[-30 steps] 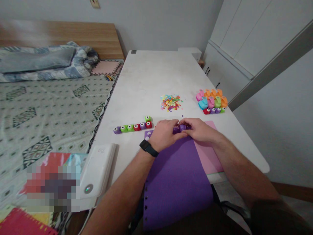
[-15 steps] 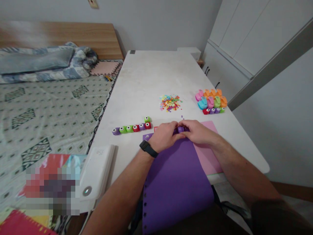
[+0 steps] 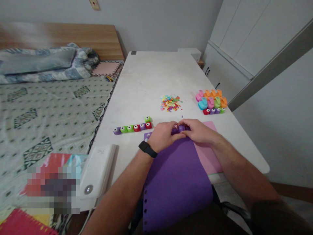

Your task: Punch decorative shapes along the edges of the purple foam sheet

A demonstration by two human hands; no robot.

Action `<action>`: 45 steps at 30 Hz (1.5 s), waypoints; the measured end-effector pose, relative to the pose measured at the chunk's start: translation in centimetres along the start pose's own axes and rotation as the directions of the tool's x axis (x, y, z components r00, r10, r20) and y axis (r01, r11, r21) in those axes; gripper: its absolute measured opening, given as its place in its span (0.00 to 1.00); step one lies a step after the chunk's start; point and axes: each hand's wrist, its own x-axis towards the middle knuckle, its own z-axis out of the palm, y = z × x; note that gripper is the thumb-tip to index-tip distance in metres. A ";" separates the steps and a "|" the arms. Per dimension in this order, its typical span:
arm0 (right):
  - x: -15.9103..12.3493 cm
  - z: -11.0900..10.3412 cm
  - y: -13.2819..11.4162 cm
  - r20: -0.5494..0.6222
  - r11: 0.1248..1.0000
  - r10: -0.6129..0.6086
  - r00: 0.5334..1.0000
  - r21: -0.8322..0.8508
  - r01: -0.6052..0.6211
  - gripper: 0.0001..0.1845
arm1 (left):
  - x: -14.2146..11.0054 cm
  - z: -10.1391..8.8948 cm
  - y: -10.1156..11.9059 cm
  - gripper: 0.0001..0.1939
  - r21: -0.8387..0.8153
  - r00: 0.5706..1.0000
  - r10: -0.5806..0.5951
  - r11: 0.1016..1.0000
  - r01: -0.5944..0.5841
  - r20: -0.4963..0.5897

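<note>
A large purple sheet (image 3: 179,176) droops from the table edge toward my lap, with small punched holes down its left side. At its far edge sits a small purple craft punch (image 3: 181,128), partly covered by my fingers. My right hand (image 3: 197,130) is closed around the punch's right side. My left hand (image 3: 162,135), with a black watch (image 3: 147,149) on the wrist, is closed over the sheet's far edge beside the punch. Its fingertips are partly hidden. Under my right forearm lies a pink sheet (image 3: 209,153).
A confetti pile (image 3: 170,103) lies mid-table. Several small punches (image 3: 133,128) form a row at left; larger colourful punches (image 3: 211,99) stand at right. A white power bank (image 3: 99,173) with a cable lies at the near left corner. A bed (image 3: 58,107) adjoins the table.
Both hands stay at the punch with little movement. The purple sheet has shifted slightly, and more of the punched far-left corner shows beside my left hand.
</note>
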 end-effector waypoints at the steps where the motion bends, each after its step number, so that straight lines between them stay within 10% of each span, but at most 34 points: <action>1: 0.0 -0.1 0.0 -0.007 1.000 0.007 1.000 0.001 -0.007 0.15 | -0.2 -0.1 -0.1 0.29 0.012 1.000 0.003 1.000 -0.003 -0.010; 16: 0.0 0.0 0.8 -0.105 0.967 0.062 0.993 0.254 -0.033 0.17 | -0.6 0.0 -0.9 0.09 0.040 1.000 -0.006 0.999 0.007 -0.029; 34: 1.7 0.2 3.0 -0.220 0.636 0.366 0.904 0.769 -0.070 0.21 | -0.7 0.1 -0.9 0.09 0.058 1.000 0.005 0.998 -0.004 -0.026; 45: 2.1 0.0 3.3 -0.370 0.718 0.375 0.850 0.696 -0.014 0.21 | -0.8 0.1 -0.7 0.09 0.071 1.000 -0.010 0.997 0.010 -0.006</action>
